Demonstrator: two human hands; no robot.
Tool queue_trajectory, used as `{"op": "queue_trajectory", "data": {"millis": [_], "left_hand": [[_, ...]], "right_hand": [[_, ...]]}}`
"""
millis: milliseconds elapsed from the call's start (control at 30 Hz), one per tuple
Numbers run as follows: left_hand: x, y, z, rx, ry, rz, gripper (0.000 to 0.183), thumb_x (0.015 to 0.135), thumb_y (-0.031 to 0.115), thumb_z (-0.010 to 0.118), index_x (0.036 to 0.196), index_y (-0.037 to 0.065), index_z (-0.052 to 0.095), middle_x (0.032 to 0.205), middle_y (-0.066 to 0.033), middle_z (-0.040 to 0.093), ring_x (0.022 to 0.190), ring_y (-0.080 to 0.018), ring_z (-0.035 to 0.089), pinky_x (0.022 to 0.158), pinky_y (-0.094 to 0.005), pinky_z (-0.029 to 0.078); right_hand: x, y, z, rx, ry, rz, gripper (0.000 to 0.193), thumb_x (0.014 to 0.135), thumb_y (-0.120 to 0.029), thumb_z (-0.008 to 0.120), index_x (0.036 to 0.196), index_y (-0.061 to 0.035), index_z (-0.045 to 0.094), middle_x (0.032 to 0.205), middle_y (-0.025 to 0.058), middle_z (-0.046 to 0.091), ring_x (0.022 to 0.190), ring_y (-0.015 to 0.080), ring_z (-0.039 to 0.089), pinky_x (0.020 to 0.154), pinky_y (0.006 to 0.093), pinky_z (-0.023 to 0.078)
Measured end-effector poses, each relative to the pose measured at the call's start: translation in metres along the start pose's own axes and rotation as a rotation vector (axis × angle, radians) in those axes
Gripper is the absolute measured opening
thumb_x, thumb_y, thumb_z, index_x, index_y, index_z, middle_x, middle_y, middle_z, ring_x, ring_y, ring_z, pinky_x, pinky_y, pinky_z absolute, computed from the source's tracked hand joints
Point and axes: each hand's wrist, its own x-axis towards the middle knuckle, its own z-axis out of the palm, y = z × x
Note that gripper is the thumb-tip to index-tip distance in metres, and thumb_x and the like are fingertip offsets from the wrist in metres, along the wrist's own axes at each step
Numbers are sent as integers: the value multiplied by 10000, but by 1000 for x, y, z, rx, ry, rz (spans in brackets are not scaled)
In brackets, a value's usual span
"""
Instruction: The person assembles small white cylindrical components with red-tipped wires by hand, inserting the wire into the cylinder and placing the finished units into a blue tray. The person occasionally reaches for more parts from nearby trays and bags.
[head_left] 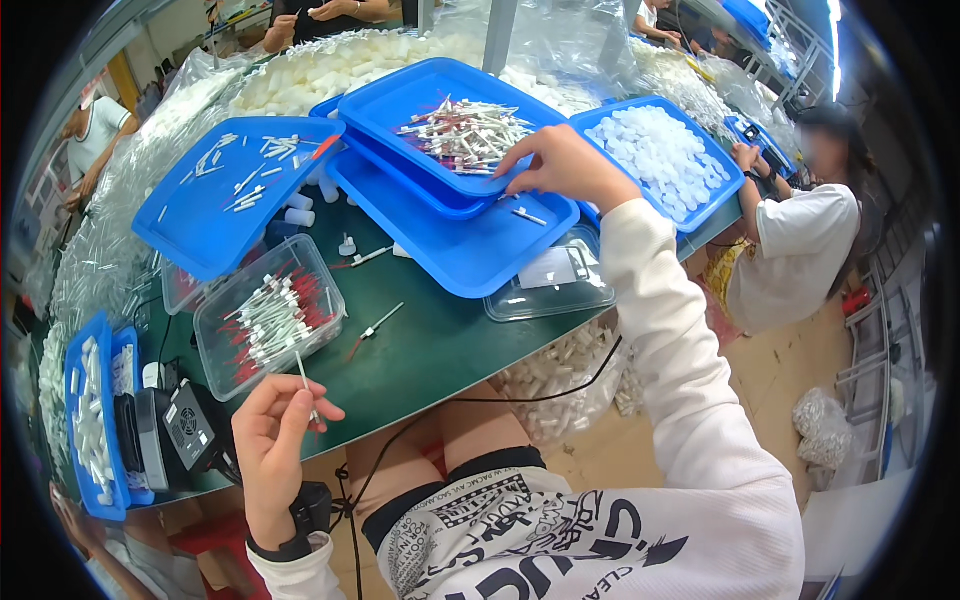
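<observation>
My left hand is closed, pinching a thin white stick-like piece upright between thumb and fingers. It is at the near edge of a clear plastic box, which holds a pile of white sticks with red ends. Over the near right side of the upper blue tray, my right hand has thumb and fingertips drawn together; whether a small part is between them cannot be made out. Beside those fingertips lies a heap of small white and red pieces in the tray.
Blue trays hold scattered white sticks and translucent white caps. A clear lid and loose stick pieces lie on the green table. A black device stands left. A co-worker sits right.
</observation>
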Motion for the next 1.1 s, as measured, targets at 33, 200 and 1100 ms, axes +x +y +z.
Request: {"op": "queue_trajectory", "data": {"millis": [33,200,1100], "left_hand": [[0,0,0,-3,-2,0,149,946,103,511,937,-21,594,756,-95,674,686,-86,579,632,-227,441],[3,0,4,-21,-5,-18,145,944,94,511,935,-25,593,756,-93,670,691,-89,583,640,-226,438],[11,-50,60,724,379,491,107,919,38,536,865,-22,607,646,-100,580,529,-284,496,513,-385,405]], "right_hand": [[2,0,-6,35,-22,42,227,711,-56,746,937,-71,738,736,86,677,584,130,608,541,272,497],[7,10,-13,170,51,13,214,718,-63,744,932,-75,740,761,78,688,616,119,613,560,261,504],[123,265,-130,-291,-217,588,375,705,-227,712,1047,-73,719,922,88,715,841,214,667,738,331,528]]}}
